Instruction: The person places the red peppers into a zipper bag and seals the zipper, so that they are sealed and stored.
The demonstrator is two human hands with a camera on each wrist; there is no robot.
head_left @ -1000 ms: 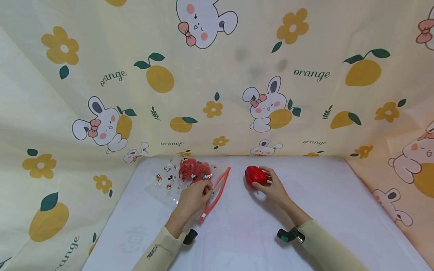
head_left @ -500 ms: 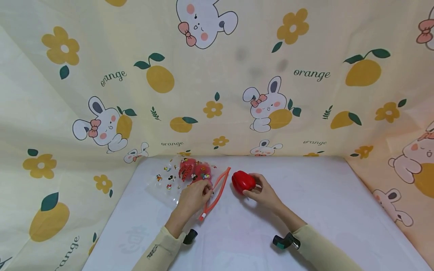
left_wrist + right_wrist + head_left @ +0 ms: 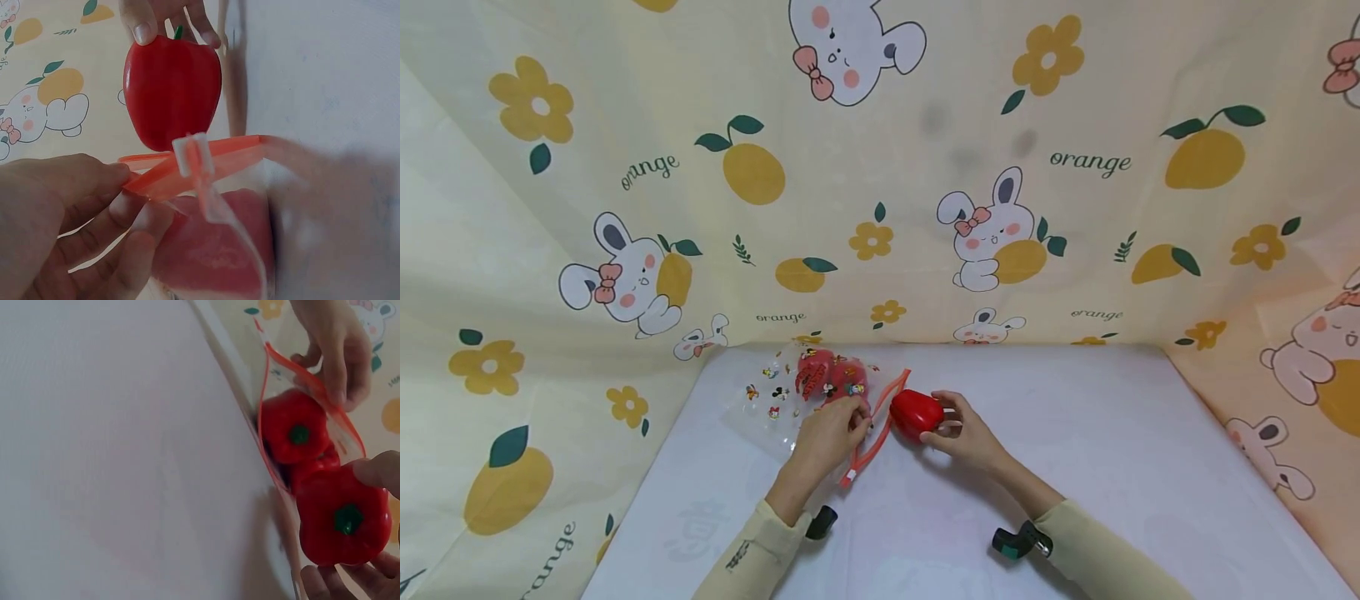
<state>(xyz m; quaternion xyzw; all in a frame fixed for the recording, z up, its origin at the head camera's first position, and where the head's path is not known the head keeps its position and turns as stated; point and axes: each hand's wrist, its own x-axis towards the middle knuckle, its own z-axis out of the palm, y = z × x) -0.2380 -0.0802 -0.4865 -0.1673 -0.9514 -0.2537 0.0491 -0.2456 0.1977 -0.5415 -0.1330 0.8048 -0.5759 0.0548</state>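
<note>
My right hand [image 3: 970, 437] holds a red bell pepper [image 3: 916, 414] by its green-stemmed end, its other end right at the mouth of a clear zip bag [image 3: 758, 427] with cartoon prints. My left hand [image 3: 829, 437] pinches the bag's orange zip edge [image 3: 165, 180] between thumb and fingers, and the mouth gapes. A white slider [image 3: 187, 156] sits at one end of the zip. Inside the bag, as the right wrist view shows, lie one red bell pepper [image 3: 294, 425] near the opening and another [image 3: 315, 464] partly hidden behind the held one.
The bag lies on a white-covered table [image 3: 1075, 433], left of the middle. Behind and beside the table hangs a cream cloth [image 3: 850, 167] printed with rabbits, oranges and flowers. A dark wrist camera [image 3: 1022, 542] sits at the right sleeve, another dark camera [image 3: 822, 523] at the left.
My right hand has carried the bell pepper leftward and slightly nearer to me, up to the bag's orange zip edge. The left hand and the bag have stayed in place.
</note>
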